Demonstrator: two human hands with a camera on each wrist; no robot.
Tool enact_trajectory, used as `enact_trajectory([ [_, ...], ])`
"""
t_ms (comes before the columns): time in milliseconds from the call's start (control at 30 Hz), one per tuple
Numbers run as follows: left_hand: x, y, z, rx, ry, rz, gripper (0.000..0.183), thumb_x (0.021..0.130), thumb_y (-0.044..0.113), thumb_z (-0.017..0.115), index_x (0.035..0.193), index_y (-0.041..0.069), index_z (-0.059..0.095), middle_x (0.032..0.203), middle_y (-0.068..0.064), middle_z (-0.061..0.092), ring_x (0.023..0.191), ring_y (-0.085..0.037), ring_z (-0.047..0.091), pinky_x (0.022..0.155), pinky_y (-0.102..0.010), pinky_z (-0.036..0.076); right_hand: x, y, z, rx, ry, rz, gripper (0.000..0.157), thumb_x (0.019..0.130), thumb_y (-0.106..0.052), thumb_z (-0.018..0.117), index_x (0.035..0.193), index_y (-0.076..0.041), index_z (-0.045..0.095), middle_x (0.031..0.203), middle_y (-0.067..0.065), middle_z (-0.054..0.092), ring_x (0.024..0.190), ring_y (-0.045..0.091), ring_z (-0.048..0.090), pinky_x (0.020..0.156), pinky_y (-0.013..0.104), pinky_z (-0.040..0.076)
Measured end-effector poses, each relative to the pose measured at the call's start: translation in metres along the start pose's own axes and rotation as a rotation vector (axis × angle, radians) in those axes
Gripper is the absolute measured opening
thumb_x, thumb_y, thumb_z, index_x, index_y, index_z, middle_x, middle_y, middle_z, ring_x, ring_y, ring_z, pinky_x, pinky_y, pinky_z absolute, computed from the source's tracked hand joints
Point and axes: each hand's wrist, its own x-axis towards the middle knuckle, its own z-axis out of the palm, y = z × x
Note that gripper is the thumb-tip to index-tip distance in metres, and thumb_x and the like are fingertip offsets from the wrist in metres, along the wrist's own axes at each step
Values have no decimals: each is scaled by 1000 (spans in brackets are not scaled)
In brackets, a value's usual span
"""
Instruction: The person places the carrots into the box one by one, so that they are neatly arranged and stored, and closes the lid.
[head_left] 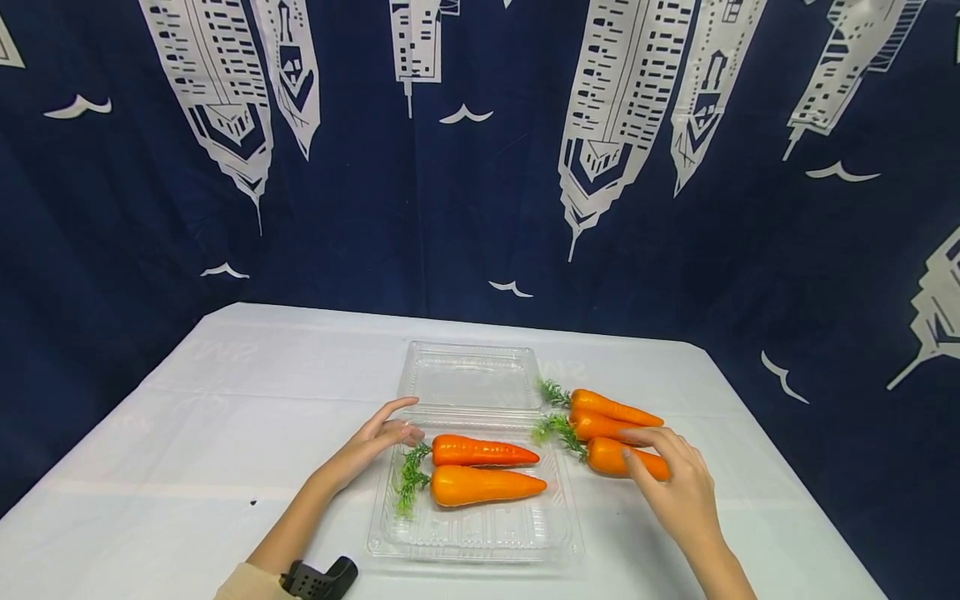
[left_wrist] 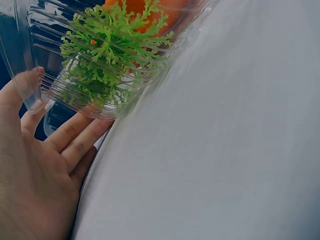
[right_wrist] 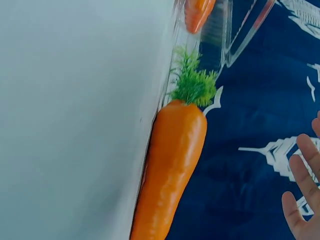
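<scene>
A clear plastic clamshell box (head_left: 480, 546) lies with its lid (head_left: 472, 375) folded back. Inside it are two carrots side by side, a redder one (head_left: 483, 451) and an orange one (head_left: 487, 486), with green tops toward the left. My left hand (head_left: 367, 450) is at the box's left side, its fairly straight fingers right at the plastic wall; in the left wrist view that hand (left_wrist: 45, 160) sits beside the leafy tops (left_wrist: 105, 55). My right hand (head_left: 678, 483) hovers over the nearest carrot (head_left: 607, 457) of three on the right, thumb and fingers spread apart around it.
Beyond that nearest carrot lie a middle carrot (head_left: 592, 425) and a far carrot (head_left: 611, 407), tops toward the box. All rest on a white-covered table (head_left: 225, 400). A dark blue curtain with white building prints (head_left: 450, 208) hangs behind it.
</scene>
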Motion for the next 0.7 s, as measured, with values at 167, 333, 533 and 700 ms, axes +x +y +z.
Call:
enact_trajectory([
  [167,-1,0,0,-9,-7,4,49,95,30,44,140,24,27,114,-13,62,98,-21,60,103,-60,23,0,8,-2,-12,2,29,24,73,-4,71,96,-11,66,90,4,65,91,3,47,84,33,32],
  [333,-1,0,0,-8,-14,14,48,95,30,43,140,25,27,115,-13,62,99,-22,60,103,-60,23,1,17,-3,-18,-22,59,21,77,-7,69,97,-12,66,94,4,64,95,3,46,84,38,32],
  [533,0,0,0,-10,-12,13,47,95,30,44,140,26,28,114,-13,62,99,-23,60,103,-60,23,-1,28,-5,-23,-80,100,21,81,-14,67,101,-13,65,105,6,62,101,15,46,86,42,31],
  [700,0,1,1,-10,-6,6,47,95,30,44,140,26,28,114,-12,62,99,-23,60,103,-60,22,-2,35,-6,-13,-135,116,24,82,-16,65,106,-13,63,110,8,59,105,24,46,86,42,29],
])
